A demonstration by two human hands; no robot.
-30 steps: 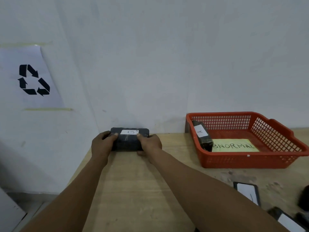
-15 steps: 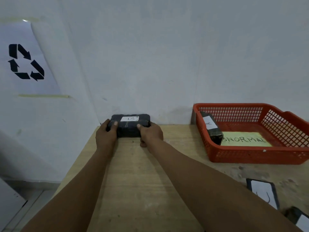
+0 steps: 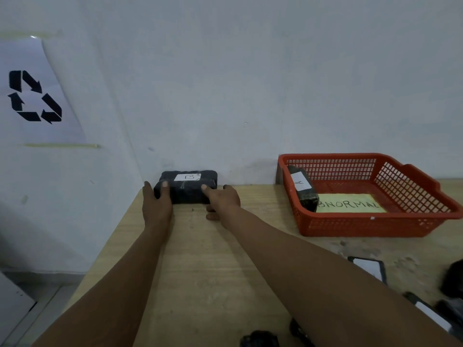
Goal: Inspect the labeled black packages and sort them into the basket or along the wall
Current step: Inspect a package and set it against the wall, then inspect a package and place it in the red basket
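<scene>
Wall [image 3: 250, 83]: plain white, runs along the back edge of the table, nothing fancy
Table [image 3: 200, 259]: light wood top, a bit scuffed on the right side
Recycling sign [image 3: 35, 96]: white sheet with black arrows, taped on the side wall at far left
Basket [image 3: 350, 225]: red plastic mesh, back right of the table, close to the wall, yellow note lying in it that reads something like "BNORMAL"
Package B [image 3: 188, 187]: black wrapped block, white "B" label on top, sitting on the table in the back left corner, looks pushed right up to the wall
Package A [image 3: 303, 189]: black, white "A" label, leaning in the left end of the basket
Left hand [image 3: 156, 201]: wrapped round the left end of package B, thumb up on top
Right hand [image 3: 221, 199]: at the right end of B, forefinger stretched onto its top edge, fingers fairly loose, can't tell if it's really gripping
Other packages [image 3: 369, 267]: a few more black labeled ones near the right front edge, partly cut off
</scene>
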